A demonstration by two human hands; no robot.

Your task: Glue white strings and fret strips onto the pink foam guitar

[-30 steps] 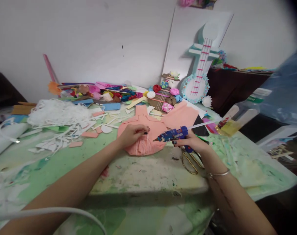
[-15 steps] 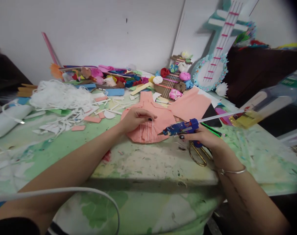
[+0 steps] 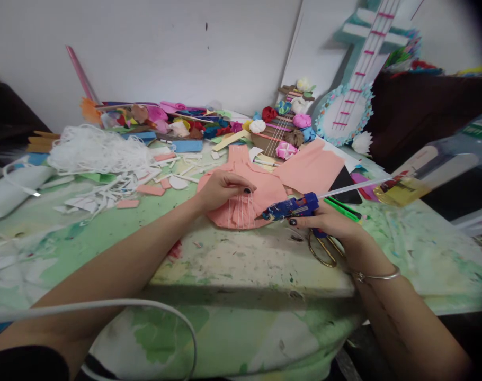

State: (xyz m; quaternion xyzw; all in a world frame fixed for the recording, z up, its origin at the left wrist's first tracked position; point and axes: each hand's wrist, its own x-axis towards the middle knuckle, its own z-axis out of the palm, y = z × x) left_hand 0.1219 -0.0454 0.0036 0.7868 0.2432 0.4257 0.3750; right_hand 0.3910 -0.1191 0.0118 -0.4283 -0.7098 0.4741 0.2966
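A salmon-pink foam guitar shape (image 3: 265,189) with white strings lies on the green paint-stained table (image 3: 233,259). My left hand (image 3: 221,189) rests on its round body, fingers curled and pinching at the strings. My right hand (image 3: 330,222) grips a blue glue gun (image 3: 291,208) with a clear glue stick poking out behind. Its nozzle points left, close to the lower right edge of the pink shape. Gold-handled scissors (image 3: 323,251) lie under my right wrist.
A heap of white foam strips (image 3: 96,153) and pink scraps lie at left. Coloured foam flowers and offcuts (image 3: 177,124) line the back. A teal and white model guitar (image 3: 354,90) leans on the wall. A white cable (image 3: 117,307) crosses the near edge.
The view has dipped and shifted a little. My left hand's fingers have shifted slightly on the pink shape, and the glue gun stays in about the same place by its edge.
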